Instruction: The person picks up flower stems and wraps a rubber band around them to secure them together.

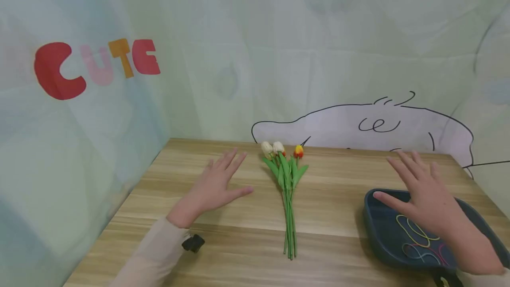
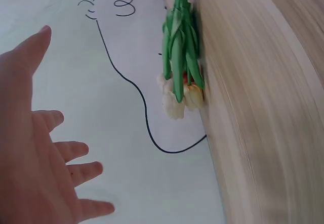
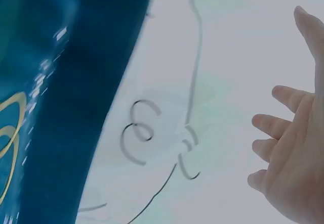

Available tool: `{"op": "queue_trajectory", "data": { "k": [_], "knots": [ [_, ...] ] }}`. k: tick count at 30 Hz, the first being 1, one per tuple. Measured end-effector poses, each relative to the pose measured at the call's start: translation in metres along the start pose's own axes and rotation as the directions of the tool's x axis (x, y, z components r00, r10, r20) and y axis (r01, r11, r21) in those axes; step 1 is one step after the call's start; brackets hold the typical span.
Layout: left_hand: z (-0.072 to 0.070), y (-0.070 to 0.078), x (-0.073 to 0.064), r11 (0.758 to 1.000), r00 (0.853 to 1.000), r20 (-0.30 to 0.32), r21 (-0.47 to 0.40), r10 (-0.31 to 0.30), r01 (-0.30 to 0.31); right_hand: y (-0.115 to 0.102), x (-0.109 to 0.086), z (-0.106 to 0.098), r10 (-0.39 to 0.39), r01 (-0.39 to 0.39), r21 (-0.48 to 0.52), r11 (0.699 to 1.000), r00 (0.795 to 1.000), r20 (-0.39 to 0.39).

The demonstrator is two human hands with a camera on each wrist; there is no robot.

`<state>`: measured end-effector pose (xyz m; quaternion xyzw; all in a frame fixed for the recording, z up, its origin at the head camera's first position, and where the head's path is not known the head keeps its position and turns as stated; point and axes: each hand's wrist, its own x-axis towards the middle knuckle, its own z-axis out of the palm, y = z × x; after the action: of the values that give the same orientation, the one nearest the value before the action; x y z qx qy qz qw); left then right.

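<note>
Tulips [image 1: 287, 180] lie bunched mid-tabletop [image 1: 223, 251], stem ends toward the person, white, yellow and red-orange blooms farther off. At right sits a dark blue tray [image 1: 370, 225] with coloured bands [image 1: 432, 238] inside; the right hand [image 1: 432, 200] is over it and the left hand [image 1: 213, 189] left of the bunch, fingers of both spread wide. Beyond, a pale backdrop [image 1: 239, 56] shows a cartoon drawing [image 1: 334, 123] and the word CUTE [image 1: 121, 52].

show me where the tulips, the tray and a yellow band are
tulips [image 1: 287, 185]: head view, on the green leaves below the blooms
tray [image 1: 381, 223]: head view, on the bare left side of its inside
yellow band [image 3: 23, 108]: right wrist view, on the curve of its outer strand
</note>
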<state>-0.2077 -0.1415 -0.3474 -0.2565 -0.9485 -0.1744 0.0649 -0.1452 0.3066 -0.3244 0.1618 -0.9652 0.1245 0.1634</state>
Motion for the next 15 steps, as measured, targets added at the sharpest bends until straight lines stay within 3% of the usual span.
{"op": "queue_trajectory", "data": {
  "k": [5,9,15],
  "knots": [
    [0.004,0.002,0.004,0.981,0.999,0.006,-0.188,-0.036,0.037,-0.021,0.01,0.0,-0.015,0.016,0.089,0.996,1.0,-0.015],
    [0.01,0.003,0.008,0.949,0.998,0.012,-0.311,-0.056,0.057,-0.038,0.018,0.005,-0.012,0.011,0.163,0.987,1.0,0.001],
    [0.019,0.008,0.014,0.891,0.996,0.022,-0.444,-0.091,0.091,-0.062,0.029,0.013,0.037,-0.055,0.263,0.963,0.997,0.07]
  ]
}}
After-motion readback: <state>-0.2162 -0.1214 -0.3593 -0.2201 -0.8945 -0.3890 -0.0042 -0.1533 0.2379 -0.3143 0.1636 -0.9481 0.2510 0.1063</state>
